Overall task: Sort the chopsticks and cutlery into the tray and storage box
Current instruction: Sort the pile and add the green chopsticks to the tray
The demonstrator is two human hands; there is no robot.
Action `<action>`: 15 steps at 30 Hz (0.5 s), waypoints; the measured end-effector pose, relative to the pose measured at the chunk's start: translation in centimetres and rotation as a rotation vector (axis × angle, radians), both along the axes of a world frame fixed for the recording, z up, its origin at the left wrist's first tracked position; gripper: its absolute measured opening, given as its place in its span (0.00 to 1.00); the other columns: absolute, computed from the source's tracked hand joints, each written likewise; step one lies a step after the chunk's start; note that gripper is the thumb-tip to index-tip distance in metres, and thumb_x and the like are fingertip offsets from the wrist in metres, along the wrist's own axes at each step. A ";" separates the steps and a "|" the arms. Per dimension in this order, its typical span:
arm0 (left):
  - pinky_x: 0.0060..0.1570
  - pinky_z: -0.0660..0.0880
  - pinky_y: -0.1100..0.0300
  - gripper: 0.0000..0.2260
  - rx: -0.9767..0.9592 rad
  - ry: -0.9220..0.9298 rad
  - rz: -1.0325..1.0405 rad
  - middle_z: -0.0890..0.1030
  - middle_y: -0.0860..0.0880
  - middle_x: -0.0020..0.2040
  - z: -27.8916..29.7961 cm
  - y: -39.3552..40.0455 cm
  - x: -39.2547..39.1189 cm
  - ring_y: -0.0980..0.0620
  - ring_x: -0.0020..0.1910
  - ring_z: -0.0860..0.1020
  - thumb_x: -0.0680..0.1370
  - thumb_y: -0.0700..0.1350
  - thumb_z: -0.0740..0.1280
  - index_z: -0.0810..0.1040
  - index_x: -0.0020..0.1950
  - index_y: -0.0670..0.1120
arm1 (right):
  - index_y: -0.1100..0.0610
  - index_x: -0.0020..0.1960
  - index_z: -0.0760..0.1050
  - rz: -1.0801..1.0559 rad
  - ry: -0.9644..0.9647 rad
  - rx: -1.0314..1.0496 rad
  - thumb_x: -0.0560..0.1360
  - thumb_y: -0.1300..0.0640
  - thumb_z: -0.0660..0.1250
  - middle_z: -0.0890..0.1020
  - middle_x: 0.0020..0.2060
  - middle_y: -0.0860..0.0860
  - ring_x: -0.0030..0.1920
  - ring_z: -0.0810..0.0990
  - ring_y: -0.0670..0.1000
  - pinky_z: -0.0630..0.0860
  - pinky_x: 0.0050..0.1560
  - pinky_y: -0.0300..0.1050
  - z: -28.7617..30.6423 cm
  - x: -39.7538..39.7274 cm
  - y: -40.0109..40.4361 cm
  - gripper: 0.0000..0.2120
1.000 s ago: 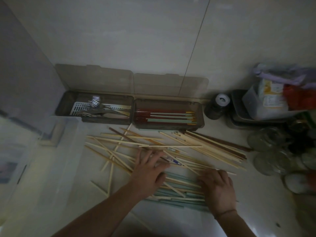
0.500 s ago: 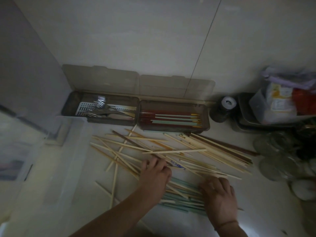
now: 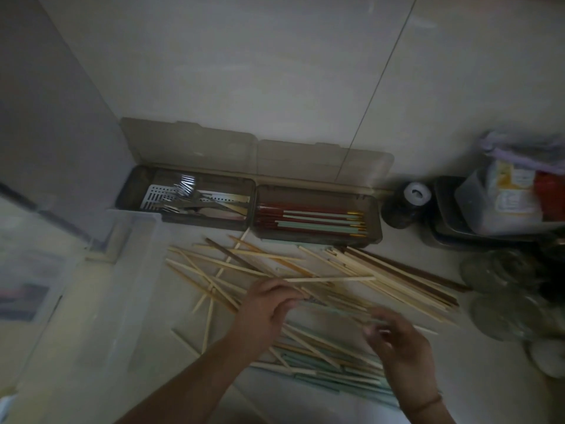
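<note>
My left hand (image 3: 269, 304) has its fingers curled and drawn together at the tips, pinching what looks like the near end of a thin pale chopstick; my right hand (image 3: 397, 341) is blurred, fingers bent over a green-tinted stick, and I cannot tell whether it really holds it. Both hover just over the loose chopsticks (image 3: 305, 276), a criss-crossed heap of bamboo ones on the counter with a bundle of green chopsticks (image 3: 321, 362) nearest me. I judge these light, stiff and smooth, apt to roll or slip, so I would pinch each near 1 end or gather matching ones side by side rather than squeeze mid-length. Beyond the heap, against the far wall, sit 2 open boxes: the right-hand storage box (image 3: 318, 237) holds red and green chopsticks laid lengthwise, and the left-hand cutlery tray (image 3: 186, 221) holds forks and other metal pieces. To the right stand glass jars (image 3: 495, 289), near enough to knock.
</note>
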State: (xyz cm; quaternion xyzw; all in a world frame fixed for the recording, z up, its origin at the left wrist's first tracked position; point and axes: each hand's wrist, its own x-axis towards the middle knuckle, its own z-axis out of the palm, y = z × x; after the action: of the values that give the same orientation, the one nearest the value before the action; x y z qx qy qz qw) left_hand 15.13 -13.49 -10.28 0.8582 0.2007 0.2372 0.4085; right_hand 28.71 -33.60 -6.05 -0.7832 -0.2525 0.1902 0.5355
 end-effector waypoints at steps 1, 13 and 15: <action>0.49 0.74 0.60 0.08 -0.162 -0.013 0.031 0.80 0.57 0.47 0.6 0.0 0.3 0.59 0.47 0.78 0.77 0.50 0.64 0.83 0.49 0.54 | 0.49 0.54 0.78 -0.034 0.265 0.151 0.58 0.42 0.78 0.83 0.39 0.48 0.39 0.80 0.46 0.76 0.40 0.38 0.4 0.1 1.1 0.27; 0.62 0.71 0.51 0.16 0.183 0.072 0.190 0.78 0.52 0.62 3.1 1.6 4.0 0.50 0.62 0.73 0.76 0.53 0.64 0.79 0.61 0.50 | 0.56 0.48 0.77 0.086 -0.457 -0.142 0.77 0.46 0.51 0.81 0.38 0.50 0.38 0.78 0.47 0.72 0.38 0.40 3.0 4.6 13.3 0.19; 0.67 0.62 0.45 0.22 0.335 0.243 0.250 0.71 0.50 0.70 2.9 3.5 3.7 0.46 0.69 0.66 0.74 0.55 0.62 0.75 0.66 0.51 | 0.55 0.54 0.79 0.200 -0.717 -0.441 0.75 0.52 0.56 0.82 0.48 0.54 0.48 0.79 0.57 0.75 0.47 0.46 2.2 8.0 14.8 0.16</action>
State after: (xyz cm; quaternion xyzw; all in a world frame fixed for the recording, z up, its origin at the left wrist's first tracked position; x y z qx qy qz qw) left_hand 18.79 -9.99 -7.34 0.9047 0.3111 0.2108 0.2009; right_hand 36.74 -18.76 -3.84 -0.8670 -0.4505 0.0061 0.2127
